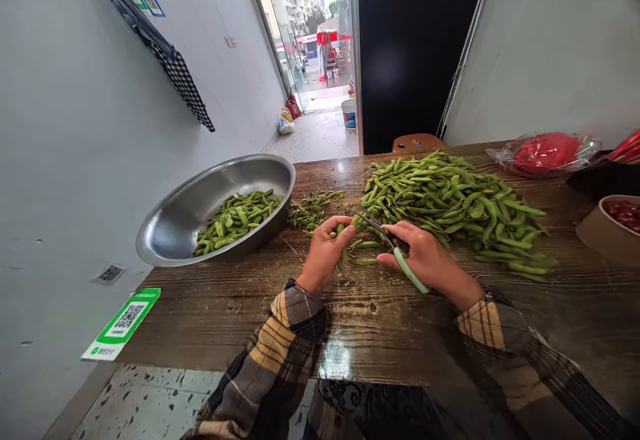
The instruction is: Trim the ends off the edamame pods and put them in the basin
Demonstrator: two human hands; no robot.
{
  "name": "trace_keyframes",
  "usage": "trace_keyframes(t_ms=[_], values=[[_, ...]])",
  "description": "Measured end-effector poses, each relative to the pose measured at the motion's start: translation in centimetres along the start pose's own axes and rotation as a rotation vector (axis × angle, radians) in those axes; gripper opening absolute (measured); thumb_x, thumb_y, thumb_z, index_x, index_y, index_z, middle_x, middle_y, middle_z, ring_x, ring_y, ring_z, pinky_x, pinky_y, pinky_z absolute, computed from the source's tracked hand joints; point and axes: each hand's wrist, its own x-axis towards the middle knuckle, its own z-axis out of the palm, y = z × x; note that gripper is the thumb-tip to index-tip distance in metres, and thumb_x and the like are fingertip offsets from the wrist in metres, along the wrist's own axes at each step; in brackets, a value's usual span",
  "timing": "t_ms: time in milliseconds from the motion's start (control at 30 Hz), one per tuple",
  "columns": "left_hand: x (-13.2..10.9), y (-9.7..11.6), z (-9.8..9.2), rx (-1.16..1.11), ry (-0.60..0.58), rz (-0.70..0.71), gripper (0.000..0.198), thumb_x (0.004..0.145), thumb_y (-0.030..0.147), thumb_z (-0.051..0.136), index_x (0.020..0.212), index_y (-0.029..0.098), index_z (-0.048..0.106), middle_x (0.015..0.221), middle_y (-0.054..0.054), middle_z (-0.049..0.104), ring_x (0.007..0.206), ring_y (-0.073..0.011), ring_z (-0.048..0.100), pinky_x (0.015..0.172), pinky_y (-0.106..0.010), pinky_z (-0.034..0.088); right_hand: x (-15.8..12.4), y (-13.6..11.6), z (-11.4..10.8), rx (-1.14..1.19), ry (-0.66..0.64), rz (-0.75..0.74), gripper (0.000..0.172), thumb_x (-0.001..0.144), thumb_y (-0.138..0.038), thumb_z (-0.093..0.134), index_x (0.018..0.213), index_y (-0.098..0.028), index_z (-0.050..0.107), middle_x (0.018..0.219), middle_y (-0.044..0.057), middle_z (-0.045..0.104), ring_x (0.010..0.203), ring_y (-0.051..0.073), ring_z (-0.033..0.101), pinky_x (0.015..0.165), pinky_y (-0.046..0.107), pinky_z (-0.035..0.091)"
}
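Note:
Several green edamame pods (341, 229) are pinched in the fingers of my left hand (324, 253), above the middle of the table. My right hand (423, 257) grips a pair of scissors (413, 272) with a pale green handle. The dark blades reach left to a pod at my left fingertips. Behind my right hand spreads a big heap of edamame pods (445, 193). A wide steel basin (173, 210) to the left holds more edamame pods (237, 220). Between basin and heap lies a small pile of trimmings (315, 208).
The wooden table (240, 320) carries scattered bits. At the right are a red item in clear plastic (547, 152) and a paper tub (600, 233) of dark red pieces. A green QR-code card (125, 323) sits at the left edge. Beyond stand a stool (417, 142) and a white bucket (349, 115).

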Motion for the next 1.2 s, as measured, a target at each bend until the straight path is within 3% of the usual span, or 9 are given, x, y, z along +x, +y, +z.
trace_keyframes(t_ms=[200,467,633,867,1033,1200], values=[[-0.25,0.12,0.13,-0.091,-0.009,-0.035,0.025,0.069,0.032,0.076,0.088,0.018,0.066,0.081,0.002,0.065,0.068,-0.0089,0.056,0.066,-0.020,0.047,0.01,0.07,0.03,0.004,-0.008,0.011,0.051,0.078,-0.046,0.070,0.121,-0.020,0.060,0.100,0.007,0.064,0.085,0.022,0.064,0.074,0.034,0.051],[-0.37,-0.23,0.38,0.106,-0.096,0.069,0.015,0.073,0.030,0.072,0.083,0.018,0.071,0.087,-0.001,0.068,0.086,-0.0143,0.059,0.084,-0.024,0.045,-0.02,-0.11,0.39,0.060,-0.090,-0.044,0.051,0.077,-0.044,0.072,0.120,-0.018,0.060,0.101,0.007,0.062,0.080,0.020,0.061,0.072,0.033,0.051],[-0.35,-0.43,0.39,0.123,-0.155,0.058,0.018,0.074,0.032,0.072,0.083,0.016,0.072,0.085,-0.003,0.068,0.081,-0.0147,0.058,0.078,-0.025,0.046,0.00,0.03,0.63,0.089,-0.085,-0.049,0.052,0.076,-0.044,0.073,0.120,-0.019,0.060,0.102,0.008,0.062,0.086,0.021,0.061,0.074,0.034,0.051],[-0.15,-0.38,0.37,0.182,-0.176,0.066,0.019,0.073,0.032,0.071,0.082,0.015,0.072,0.085,-0.003,0.068,0.082,-0.0160,0.058,0.079,-0.026,0.046,-0.09,0.01,0.45,0.053,-0.073,-0.099,0.043,0.080,-0.042,0.070,0.113,-0.016,0.063,0.088,0.005,0.061,0.077,0.020,0.059,0.070,0.031,0.048],[-0.07,0.18,0.06,0.307,-0.171,0.113,0.017,0.075,0.030,0.068,0.079,0.014,0.070,0.082,-0.003,0.066,0.080,-0.0151,0.056,0.078,-0.025,0.043,-0.14,0.05,0.03,-0.025,-0.102,-0.109,0.039,0.084,-0.039,0.066,0.115,-0.016,0.063,0.091,0.006,0.063,0.081,0.021,0.061,0.073,0.031,0.047],[-0.15,0.29,0.10,0.265,-0.185,0.053,0.019,0.076,0.032,0.067,0.078,0.014,0.065,0.080,-0.001,0.063,0.074,-0.0124,0.053,0.071,-0.023,0.042,-0.09,-0.14,0.04,-0.046,-0.096,-0.104,0.038,0.084,-0.039,0.066,0.115,-0.017,0.063,0.092,0.007,0.065,0.082,0.021,0.063,0.073,0.031,0.047]])
